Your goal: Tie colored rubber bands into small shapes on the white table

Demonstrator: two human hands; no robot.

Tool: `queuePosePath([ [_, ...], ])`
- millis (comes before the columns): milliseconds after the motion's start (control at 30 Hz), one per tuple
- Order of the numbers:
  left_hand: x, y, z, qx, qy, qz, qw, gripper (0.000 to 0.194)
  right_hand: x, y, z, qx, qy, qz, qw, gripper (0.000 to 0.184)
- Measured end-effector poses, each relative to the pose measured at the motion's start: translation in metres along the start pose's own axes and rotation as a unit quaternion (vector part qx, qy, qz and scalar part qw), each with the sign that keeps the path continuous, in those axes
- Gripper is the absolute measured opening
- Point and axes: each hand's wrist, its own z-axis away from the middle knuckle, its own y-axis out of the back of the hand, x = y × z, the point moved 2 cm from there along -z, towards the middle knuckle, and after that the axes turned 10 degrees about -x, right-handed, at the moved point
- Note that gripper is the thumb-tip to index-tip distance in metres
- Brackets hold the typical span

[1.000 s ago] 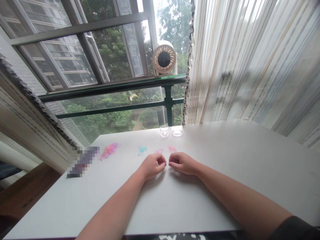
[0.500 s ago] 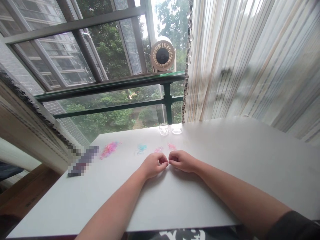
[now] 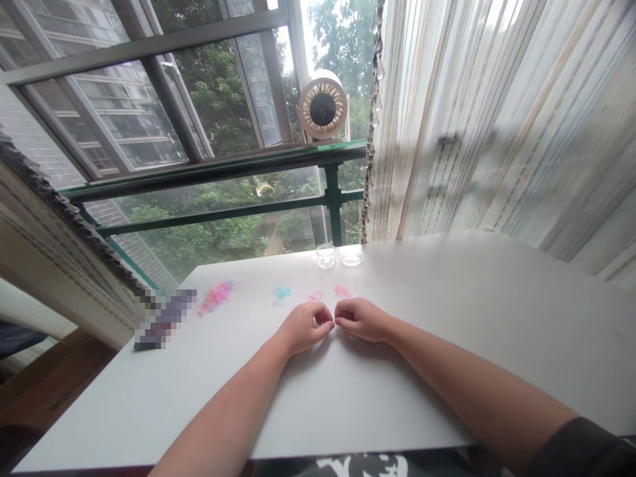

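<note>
My left hand (image 3: pixel 304 326) and my right hand (image 3: pixel 362 318) rest on the white table (image 3: pixel 348 391), fingers curled, pinched fingertips almost touching each other. Whatever they pinch is too small to make out. Just beyond the hands lie small heaps of tiny coloured bits: a large pink heap (image 3: pixel 216 295), a teal heap (image 3: pixel 282 294), a pale pink heap (image 3: pixel 315 297) and another pink heap (image 3: pixel 341 290). A small clear jar (image 3: pixel 326 255) and its clear lid (image 3: pixel 351 258) stand at the far edge.
A blurred dark object (image 3: pixel 163 319) lies near the table's left edge. Behind the table are a window with a green rail (image 3: pixel 218 172), a round white fan (image 3: pixel 322 109) on the sill, and striped sheer curtains (image 3: pixel 497 119) to the right.
Both hands have stayed pinched together at the same spot. The view has tilted slightly; nothing on the table has moved.
</note>
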Motion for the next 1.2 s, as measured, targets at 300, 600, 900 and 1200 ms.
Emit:
queuePosePath([
  [300, -0.0012, 0.0009, -0.0007, 0.007, -0.003, -0.003, 1.0, 0.008, -0.0003, -0.0005, -0.0004, 0.001, -0.002, 0.002, 1.0, 0.006],
  [600, -0.0023, 0.0008, -0.0007, 0.002, 0.006, 0.027, 1.0, 0.013, 0.0003, 0.0004, -0.0007, 0.008, 0.007, 0.009, 1.0, 0.006],
  [900, -0.0003, 0.0025, -0.0003, 0.012, 0.014, 0.033, 0.999, 0.015, -0.0006, 0.0, -0.0009, 0.001, 0.001, 0.004, 1.0, 0.007],
  [1200, -0.0017, 0.0012, 0.0002, 0.009, 0.016, 0.039, 0.999, 0.012, 0.0011, -0.0001, -0.0016, 0.001, 0.003, 0.004, 1.0, 0.007],
])
